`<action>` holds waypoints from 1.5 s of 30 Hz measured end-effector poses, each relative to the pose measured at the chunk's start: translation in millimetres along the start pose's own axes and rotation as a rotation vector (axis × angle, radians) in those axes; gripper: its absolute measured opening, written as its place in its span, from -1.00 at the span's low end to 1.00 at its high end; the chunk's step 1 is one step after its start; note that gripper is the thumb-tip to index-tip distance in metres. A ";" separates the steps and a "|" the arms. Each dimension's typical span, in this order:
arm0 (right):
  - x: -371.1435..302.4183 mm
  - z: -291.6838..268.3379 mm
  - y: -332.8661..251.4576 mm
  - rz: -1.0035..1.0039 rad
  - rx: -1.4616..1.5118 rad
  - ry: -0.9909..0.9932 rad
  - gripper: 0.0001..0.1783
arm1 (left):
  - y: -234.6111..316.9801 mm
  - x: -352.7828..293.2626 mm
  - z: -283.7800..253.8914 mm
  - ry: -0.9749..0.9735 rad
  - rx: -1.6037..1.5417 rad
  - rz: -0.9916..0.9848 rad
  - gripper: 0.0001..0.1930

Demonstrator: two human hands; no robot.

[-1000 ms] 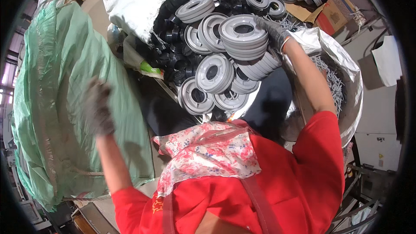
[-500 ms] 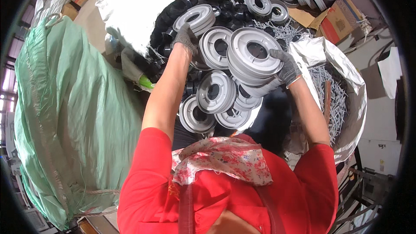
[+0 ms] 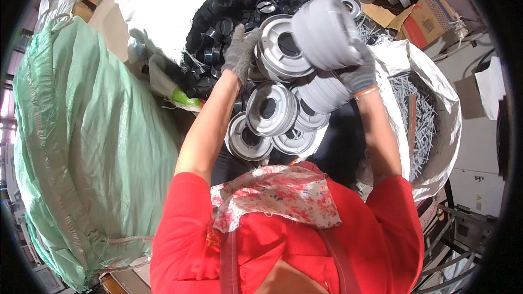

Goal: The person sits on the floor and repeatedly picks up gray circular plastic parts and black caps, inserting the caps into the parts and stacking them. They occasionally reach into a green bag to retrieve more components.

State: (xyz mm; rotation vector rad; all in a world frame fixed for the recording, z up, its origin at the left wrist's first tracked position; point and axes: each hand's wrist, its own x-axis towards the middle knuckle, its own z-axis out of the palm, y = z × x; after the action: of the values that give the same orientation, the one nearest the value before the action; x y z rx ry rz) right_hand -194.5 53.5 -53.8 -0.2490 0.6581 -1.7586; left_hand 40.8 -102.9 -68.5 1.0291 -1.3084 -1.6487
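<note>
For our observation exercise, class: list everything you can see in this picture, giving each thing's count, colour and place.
Grey round plastic discs with centre holes: many, grey, stacked in the middle.
Stack of grey discs: one, grey, lifted at upper right.
Small black plastic rings: many, black, in a white sack at top.
Woven green sack: one, green, left.
Silvery-white sack of thin metal pieces: one, right.
Cardboard boxes: a few, brown, top corners.
Left hand: grey glove, on a disc.
Right hand: grey glove, holding the lifted stack.

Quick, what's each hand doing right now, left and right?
Left hand: gloved, fingers resting on a grey flanged ring in the pile; no closed grip can be seen.
Right hand: gloved, closed on a lifted stack of grey rings.
</note>
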 end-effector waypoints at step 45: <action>27.3 170.1 46.9 -0.476 -1.738 -0.491 -0.54 | 86.2 -209.3 -118.5 0.228 0.226 0.399 -0.71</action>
State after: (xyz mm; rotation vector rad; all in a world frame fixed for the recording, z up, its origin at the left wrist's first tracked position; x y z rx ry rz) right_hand -80.7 -30.8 55.0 -2.0350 1.6632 -0.9490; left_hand 235.4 33.5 25.3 0.9756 -1.4559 -1.0736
